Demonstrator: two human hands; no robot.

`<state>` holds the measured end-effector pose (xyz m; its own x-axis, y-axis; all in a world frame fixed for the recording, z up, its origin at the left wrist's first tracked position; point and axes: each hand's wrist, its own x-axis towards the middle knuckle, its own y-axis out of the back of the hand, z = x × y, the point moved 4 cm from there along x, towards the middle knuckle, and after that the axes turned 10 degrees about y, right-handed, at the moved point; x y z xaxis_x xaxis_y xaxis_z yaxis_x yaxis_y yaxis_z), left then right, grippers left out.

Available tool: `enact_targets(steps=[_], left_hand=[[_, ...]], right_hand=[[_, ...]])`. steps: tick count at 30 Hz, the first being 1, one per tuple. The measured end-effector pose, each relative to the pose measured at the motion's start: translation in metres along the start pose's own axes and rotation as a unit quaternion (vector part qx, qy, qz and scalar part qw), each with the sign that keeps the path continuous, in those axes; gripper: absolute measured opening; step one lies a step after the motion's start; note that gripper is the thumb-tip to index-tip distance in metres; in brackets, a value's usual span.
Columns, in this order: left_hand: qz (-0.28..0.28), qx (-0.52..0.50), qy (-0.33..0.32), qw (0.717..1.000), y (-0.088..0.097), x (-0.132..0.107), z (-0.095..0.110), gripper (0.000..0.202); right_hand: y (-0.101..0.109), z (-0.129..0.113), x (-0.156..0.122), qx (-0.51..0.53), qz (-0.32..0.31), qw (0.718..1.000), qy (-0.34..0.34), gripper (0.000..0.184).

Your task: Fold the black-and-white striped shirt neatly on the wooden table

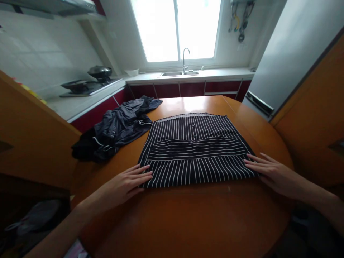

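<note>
Kitchen table (pixel 182 222): striped garment (pixel 193 148) laid flat on it, centrally. Its near-left and near-right corners are touched by left hand (pixel 130 182) and right hand (pixel 271 172), both outstretched, nothing gripped. Judged light, soft; best held there.

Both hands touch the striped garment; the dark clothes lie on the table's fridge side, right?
Wrong side: the head view shows the dark clothes on the stove side of the table. The left hand and right hand do touch the striped garment.

A black-and-white striped garment (pixel 197 148) lay on a rounded brown wooden table (pixel 185 215), right of a crumpled dark cloth heap (pixel 120 123).
</note>
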<state>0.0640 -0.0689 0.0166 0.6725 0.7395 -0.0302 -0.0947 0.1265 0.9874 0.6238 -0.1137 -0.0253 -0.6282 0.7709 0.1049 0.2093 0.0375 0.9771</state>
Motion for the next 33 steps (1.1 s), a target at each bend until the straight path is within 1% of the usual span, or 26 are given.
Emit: enact_targets(steps=[1,2,3,4,5,6,8,10,12,14,16,18,21,23,28,30,33], left_hand=[[-0.015,-0.011,0.003,1.0,0.008,0.002,0.002,0.056],[-0.017,-0.025,0.007,1.0,0.017,0.007,0.005,0.063],[-0.009,-0.04,0.013,0.999,0.026,0.017,0.01,0.066],[0.007,-0.055,0.017,0.998,0.034,0.03,0.018,0.064],[0.025,-0.068,0.016,0.997,0.039,0.048,0.028,0.058],[0.035,-0.075,0.011,0.996,0.04,0.069,0.039,0.056],[0.028,-0.077,-0.02,0.996,0.029,0.115,0.061,0.054],[0.018,-0.066,-0.05,0.996,0.007,0.158,0.077,0.058],[0.004,-0.044,-0.039,0.998,-0.018,0.189,0.079,0.064],[-0.009,-0.026,-0.019,0.999,-0.039,0.202,0.072,0.07],[-0.002,-0.016,-0.002,1.0,-0.052,0.202,0.059,0.072],[0.018,-0.012,0.014,1.0,-0.056,0.192,0.043,0.07],[0.035,-0.009,0.052,0.998,-0.055,0.174,0.018,0.069],[0.04,-0.004,0.088,0.995,-0.051,0.162,-0.001,0.07],[0.038,0.003,0.187,0.982,-0.048,0.133,-0.042,0.075],[0.046,0.002,0.211,0.977,-0.049,0.126,-0.054,0.076],[0.054,-0.011,0.229,0.972,-0.052,0.123,-0.063,0.075]], right_hand=[[0.004,-0.005,0.002,0.002,-0.01,1.0,-0.01,0.057],[0.01,-0.011,0.008,0.001,-0.011,1.0,-0.019,0.065],[0.016,-0.019,0.019,-0.002,-0.003,1.0,-0.025,0.071],[0.022,-0.027,0.035,-0.006,0.015,0.999,-0.028,0.074],[0.026,-0.036,0.054,-0.007,0.037,0.999,-0.023,0.07],[0.027,-0.045,0.076,-0.003,0.048,0.999,-0.013,0.064],[0.02,-0.062,0.124,0.006,0.056,0.998,0.0,0.062],[0.002,-0.073,0.168,0.021,0.029,0.999,0.013,0.064],[-0.019,-0.076,0.199,0.031,0.005,0.999,0.004,0.066],[-0.037,-0.073,0.213,0.034,-0.006,0.999,-0.012,0.069],[-0.048,-0.065,0.214,0.03,-0.002,0.999,-0.033,0.071],[-0.053,-0.054,0.207,0.025,0.003,0.998,-0.061,0.073],[-0.054,-0.036,0.193,0.017,0.011,0.995,-0.095,0.078],[-0.054,-0.022,0.184,0.007,0.019,0.994,-0.107,0.079],[-0.055,0.026,0.161,-0.03,0.022,0.987,-0.157,0.077],[-0.055,0.045,0.152,-0.043,0.031,0.982,-0.182,0.078],[-0.055,0.068,0.145,-0.043,0.043,0.976,-0.208,0.077]])
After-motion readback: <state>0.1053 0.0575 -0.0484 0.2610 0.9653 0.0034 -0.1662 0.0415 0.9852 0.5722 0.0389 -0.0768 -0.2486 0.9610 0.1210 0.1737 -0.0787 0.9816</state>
